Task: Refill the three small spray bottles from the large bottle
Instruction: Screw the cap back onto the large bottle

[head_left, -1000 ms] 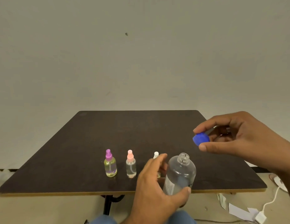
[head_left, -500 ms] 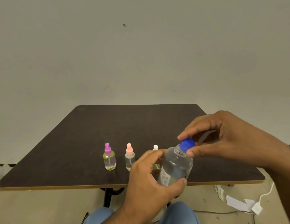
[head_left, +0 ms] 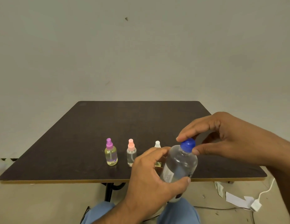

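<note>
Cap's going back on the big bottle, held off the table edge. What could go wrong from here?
1. The large bottle is held tilted in the left hand above the lap, off the table; if the blue cap, pinched by the right hand, seats crooked, liquid may leak.
2. The white-capped spray bottle stands right behind the left hand's fingers; setting the bottle down could topple it.

Person, head-camera view: left hand [head_left: 150, 180] and right hand [head_left: 228, 139], both bare, no rings, watch or sleeves visible on forearms. Legs in light blue trousers [head_left: 178, 214], at the frame's bottom edge.
</note>
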